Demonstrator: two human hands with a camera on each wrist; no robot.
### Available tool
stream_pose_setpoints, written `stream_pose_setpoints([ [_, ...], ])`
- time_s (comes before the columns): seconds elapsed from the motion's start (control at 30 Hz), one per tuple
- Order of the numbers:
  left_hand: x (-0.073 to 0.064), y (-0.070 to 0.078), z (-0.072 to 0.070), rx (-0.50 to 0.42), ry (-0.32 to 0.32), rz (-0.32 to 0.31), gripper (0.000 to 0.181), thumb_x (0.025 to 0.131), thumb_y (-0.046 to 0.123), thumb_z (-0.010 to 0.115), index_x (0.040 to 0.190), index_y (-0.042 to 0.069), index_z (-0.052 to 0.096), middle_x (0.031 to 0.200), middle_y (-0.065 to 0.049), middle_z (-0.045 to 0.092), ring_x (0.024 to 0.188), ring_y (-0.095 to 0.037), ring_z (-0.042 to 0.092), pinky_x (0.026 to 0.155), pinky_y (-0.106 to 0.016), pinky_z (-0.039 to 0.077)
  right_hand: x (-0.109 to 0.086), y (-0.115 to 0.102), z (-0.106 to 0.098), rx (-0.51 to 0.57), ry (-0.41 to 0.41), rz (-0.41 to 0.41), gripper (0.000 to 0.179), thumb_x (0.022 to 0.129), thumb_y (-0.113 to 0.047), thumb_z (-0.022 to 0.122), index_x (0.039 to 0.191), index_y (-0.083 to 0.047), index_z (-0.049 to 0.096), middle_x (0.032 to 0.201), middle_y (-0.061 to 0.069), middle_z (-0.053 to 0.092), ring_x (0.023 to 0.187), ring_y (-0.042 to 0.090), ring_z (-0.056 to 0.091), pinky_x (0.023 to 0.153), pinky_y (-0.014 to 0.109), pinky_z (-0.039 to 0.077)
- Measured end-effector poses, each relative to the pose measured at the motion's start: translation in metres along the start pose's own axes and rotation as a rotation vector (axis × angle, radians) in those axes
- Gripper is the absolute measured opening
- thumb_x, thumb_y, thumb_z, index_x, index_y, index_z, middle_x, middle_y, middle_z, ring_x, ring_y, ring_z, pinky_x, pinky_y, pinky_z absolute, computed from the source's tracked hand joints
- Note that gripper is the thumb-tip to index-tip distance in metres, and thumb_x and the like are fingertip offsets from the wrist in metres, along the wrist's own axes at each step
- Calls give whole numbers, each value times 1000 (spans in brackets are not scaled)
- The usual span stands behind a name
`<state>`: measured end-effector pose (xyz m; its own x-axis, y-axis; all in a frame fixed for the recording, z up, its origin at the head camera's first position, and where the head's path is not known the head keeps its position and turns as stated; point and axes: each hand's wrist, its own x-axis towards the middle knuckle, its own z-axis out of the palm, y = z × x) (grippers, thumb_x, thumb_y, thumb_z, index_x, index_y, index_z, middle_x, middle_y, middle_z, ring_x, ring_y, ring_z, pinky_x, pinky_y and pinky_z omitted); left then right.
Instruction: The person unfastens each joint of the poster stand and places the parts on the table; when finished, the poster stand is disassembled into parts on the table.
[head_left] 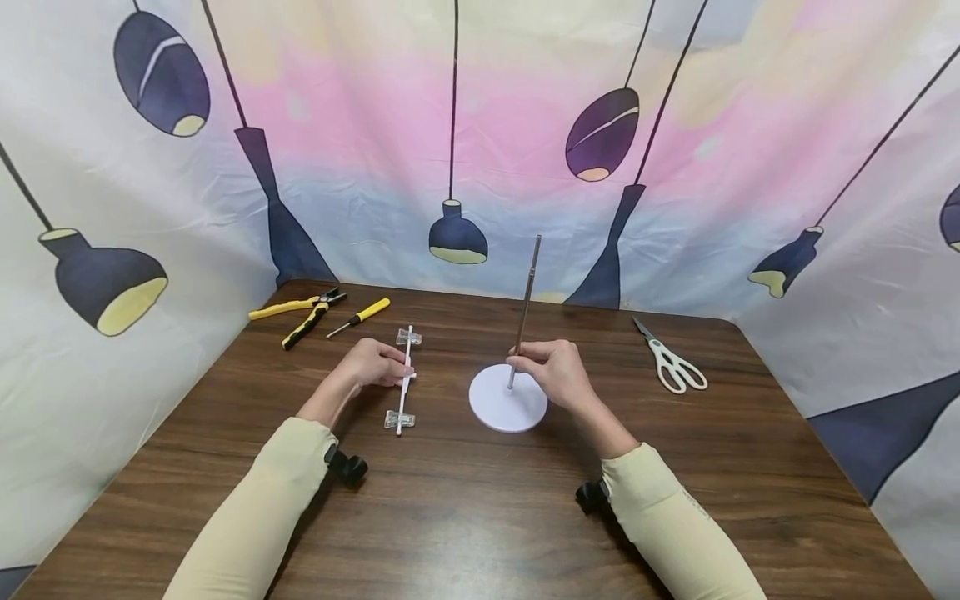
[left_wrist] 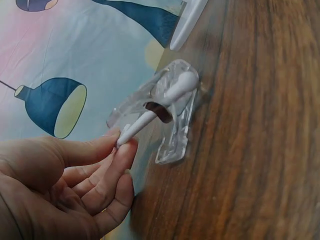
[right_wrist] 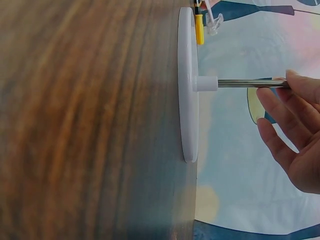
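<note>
My left hand (head_left: 371,364) pinches the middle of a white clip hanger bar (head_left: 403,400) between thumb and fingers. Clear plastic clips sit near both of its ends; in the left wrist view one clip (left_wrist: 165,112) with a small metal band stands out past the fingertips, close over the table. My right hand (head_left: 555,371) pinches the lower part of a slim metal rod (head_left: 528,292), which stands nearly upright. The rod's foot sits in a short white collar (right_wrist: 206,83) at the centre of a round white base (head_left: 508,412), flat on the table.
Yellow-and-black pliers (head_left: 315,315) and a yellow-handled screwdriver (head_left: 367,313) lie at the back left of the wooden table (head_left: 450,517). White-handled scissors (head_left: 669,358) lie to the right. A cloth (head_left: 375,125) printed with lamps hangs right behind the table's back edge.
</note>
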<state>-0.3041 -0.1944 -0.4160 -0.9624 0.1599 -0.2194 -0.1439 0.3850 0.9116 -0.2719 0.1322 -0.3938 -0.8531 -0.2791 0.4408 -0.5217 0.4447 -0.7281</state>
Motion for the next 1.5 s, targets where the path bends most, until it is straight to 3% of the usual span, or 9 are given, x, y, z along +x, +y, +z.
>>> stream_pose_setpoints([
  [0.13,0,-1,1,35,-8,10,35,91,2,73,118,-16,62,85,-10,72,71,-12,69,72,-30,59,0,1,0,-10,7,6,13,90,-10,76,96,1,79,89,10,76,79,19,74,69,30,59],
  [0.37,-3,0,4,176,17,2,29,90,4,74,113,-12,67,87,-11,74,74,-12,69,72,-30,57,-1,0,1,2,-4,19,11,90,-9,76,95,1,79,89,10,76,78,18,74,68,29,59],
  [0.6,-6,3,6,216,42,13,27,89,6,75,112,-8,70,88,-11,74,77,-14,69,73,-33,57,0,1,1,-10,-7,12,13,90,-10,75,96,2,78,89,11,76,78,19,74,69,29,59],
  [0.83,-7,5,7,370,104,9,25,90,15,76,104,-6,73,81,-9,73,72,-16,69,67,-33,54,0,1,1,-21,-7,15,14,90,-10,75,97,2,78,90,11,76,77,18,74,70,33,60],
  [1.13,-6,5,6,294,105,-18,26,92,8,73,109,-11,69,85,-13,72,64,-10,68,62,-27,56,1,1,0,-22,-8,8,12,90,-10,75,96,0,79,90,10,76,77,18,74,70,33,60],
  [1.5,-6,4,5,323,114,-5,21,93,9,71,106,-8,71,85,-12,71,67,-13,69,61,-28,56,0,-1,0,-17,-17,34,11,90,-11,75,96,-2,79,89,9,76,76,17,74,71,33,60],
])
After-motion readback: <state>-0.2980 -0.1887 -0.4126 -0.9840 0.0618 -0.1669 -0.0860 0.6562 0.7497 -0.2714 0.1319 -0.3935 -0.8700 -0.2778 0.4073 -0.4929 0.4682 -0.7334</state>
